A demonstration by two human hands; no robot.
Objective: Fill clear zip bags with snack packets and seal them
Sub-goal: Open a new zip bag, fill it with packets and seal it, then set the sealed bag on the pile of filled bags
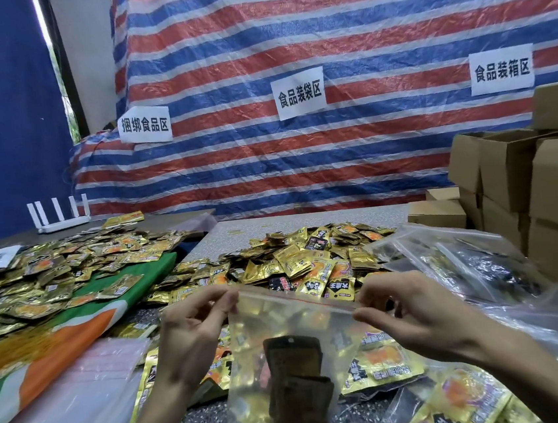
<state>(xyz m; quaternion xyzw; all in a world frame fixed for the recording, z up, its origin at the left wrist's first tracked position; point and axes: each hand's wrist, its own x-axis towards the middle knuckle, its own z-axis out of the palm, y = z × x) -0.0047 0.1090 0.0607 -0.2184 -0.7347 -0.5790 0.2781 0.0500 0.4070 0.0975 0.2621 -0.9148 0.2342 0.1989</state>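
I hold a clear zip bag (293, 330) up over the table, its red-lined zip strip running across the top. My left hand (193, 330) pinches the bag's top left corner. My right hand (409, 314) pinches the zip strip at its right end. Dark snack packets (297, 378) sit upright inside the bag. A heap of gold snack packets (310, 259) lies on the table just beyond the bag, and more gold packets (458, 395) lie below my right hand.
A second spread of gold packets (53, 269) covers a green, white and orange cloth (85, 317) at left. Empty clear bags (60, 406) are stacked at lower left, filled bags (475, 259) at right. Cardboard boxes (525, 178) stand at far right.
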